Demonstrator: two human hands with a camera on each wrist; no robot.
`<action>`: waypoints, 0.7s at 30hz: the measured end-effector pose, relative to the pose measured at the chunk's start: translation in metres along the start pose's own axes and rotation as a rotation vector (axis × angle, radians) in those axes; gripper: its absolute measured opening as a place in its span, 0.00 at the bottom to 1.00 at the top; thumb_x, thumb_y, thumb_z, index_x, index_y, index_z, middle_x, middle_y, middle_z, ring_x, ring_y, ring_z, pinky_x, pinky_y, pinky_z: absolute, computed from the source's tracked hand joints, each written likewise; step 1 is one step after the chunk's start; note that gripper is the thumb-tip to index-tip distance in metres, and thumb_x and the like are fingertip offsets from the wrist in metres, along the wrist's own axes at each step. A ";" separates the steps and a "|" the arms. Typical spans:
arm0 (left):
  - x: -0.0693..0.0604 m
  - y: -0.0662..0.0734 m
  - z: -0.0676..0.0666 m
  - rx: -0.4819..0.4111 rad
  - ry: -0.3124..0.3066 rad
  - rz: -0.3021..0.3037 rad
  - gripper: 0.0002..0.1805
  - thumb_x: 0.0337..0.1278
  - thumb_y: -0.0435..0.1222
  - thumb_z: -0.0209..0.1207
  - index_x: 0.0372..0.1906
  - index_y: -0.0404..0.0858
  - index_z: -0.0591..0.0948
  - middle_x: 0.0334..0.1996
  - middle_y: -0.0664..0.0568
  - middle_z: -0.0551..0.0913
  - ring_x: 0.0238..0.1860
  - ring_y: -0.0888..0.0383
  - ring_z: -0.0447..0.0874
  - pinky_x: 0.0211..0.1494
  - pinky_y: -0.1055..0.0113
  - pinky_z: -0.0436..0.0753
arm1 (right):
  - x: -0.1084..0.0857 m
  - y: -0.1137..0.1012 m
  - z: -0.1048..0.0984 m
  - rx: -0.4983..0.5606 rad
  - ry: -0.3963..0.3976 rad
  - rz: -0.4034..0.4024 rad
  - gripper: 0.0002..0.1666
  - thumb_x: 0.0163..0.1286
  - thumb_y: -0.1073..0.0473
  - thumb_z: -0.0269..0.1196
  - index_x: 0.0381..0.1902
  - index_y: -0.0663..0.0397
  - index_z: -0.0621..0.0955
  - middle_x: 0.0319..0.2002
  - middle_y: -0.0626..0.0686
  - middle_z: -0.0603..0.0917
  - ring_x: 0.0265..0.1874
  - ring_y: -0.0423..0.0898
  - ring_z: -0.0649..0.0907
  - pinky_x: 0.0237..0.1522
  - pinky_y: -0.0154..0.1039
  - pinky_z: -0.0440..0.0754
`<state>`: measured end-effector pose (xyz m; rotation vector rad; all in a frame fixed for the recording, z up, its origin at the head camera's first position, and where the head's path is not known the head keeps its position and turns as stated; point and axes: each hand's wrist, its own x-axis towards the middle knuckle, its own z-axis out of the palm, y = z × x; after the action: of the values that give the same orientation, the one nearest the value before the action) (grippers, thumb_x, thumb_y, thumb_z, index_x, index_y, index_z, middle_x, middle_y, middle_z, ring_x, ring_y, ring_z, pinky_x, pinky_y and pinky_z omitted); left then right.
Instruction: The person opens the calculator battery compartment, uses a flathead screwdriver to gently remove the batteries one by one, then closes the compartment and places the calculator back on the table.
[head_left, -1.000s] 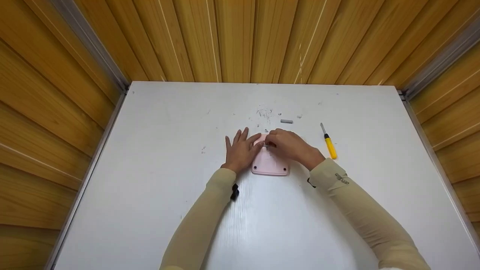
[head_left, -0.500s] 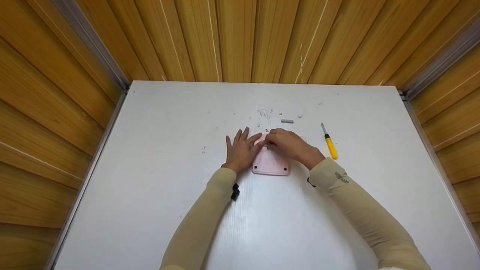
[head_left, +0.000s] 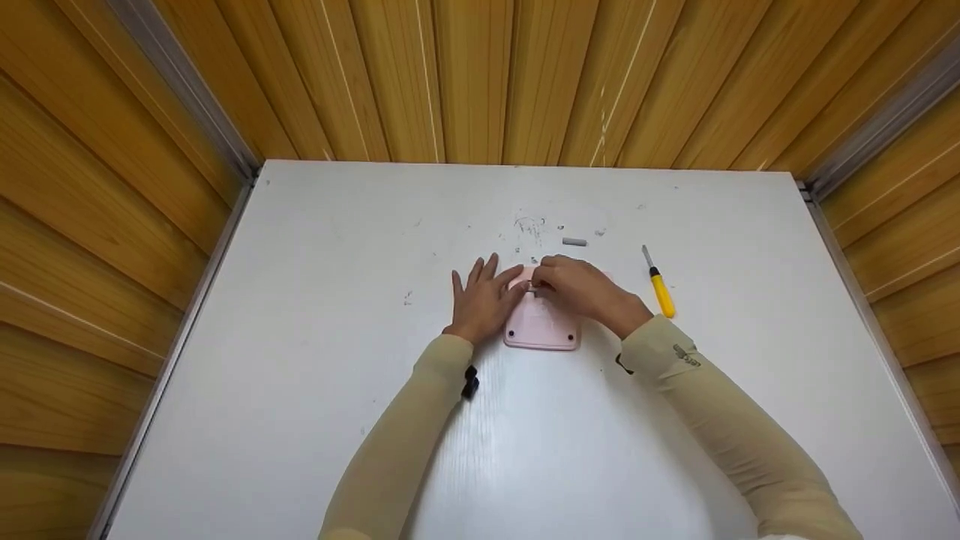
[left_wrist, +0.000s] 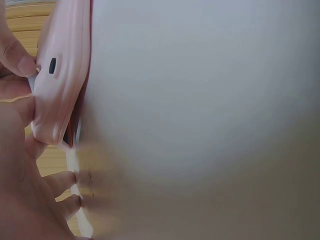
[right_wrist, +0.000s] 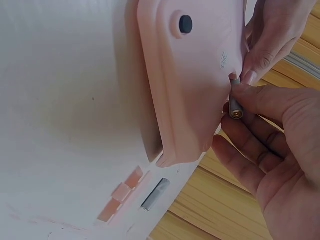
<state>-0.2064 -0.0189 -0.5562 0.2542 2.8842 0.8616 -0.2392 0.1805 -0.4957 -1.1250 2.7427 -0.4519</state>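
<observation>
A pink plastic device (head_left: pixel 541 330) with black rubber feet lies with its underside up on the white table. Thumb and fingers of my right hand (head_left: pixel 581 291) pinch a grey cylindrical battery (right_wrist: pixel 233 102) at the device's battery opening, its gold-coloured end showing in the right wrist view. My left hand (head_left: pixel 478 304) rests along the device's left side, fingers spread. Its thumb touches the underside close to the battery, and the index finger lies near the far edge. The inside of the opening is mostly hidden by my fingers.
A second grey battery (head_left: pixel 574 241) lies behind the device. Beside it in the right wrist view is a pink battery cover (right_wrist: pixel 120 195). A screwdriver (head_left: pixel 660 289) with a yellow handle lies to the right. Wood-patterned walls (head_left: pixel 472 82) border the table.
Almost nothing differs: the fingers of my right hand shift very slightly at the battery opening. My left hand and the device stay in place.
</observation>
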 end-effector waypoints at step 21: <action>0.001 0.000 0.000 -0.002 0.008 -0.001 0.32 0.81 0.63 0.42 0.79 0.57 0.73 0.84 0.44 0.57 0.85 0.43 0.46 0.80 0.32 0.35 | -0.004 0.006 -0.009 0.030 0.025 0.042 0.09 0.75 0.67 0.68 0.51 0.62 0.88 0.46 0.56 0.85 0.46 0.53 0.84 0.54 0.50 0.85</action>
<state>-0.2073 -0.0186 -0.5566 0.2495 2.8900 0.8678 -0.2424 0.1895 -0.4887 -1.0596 2.7652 -0.5030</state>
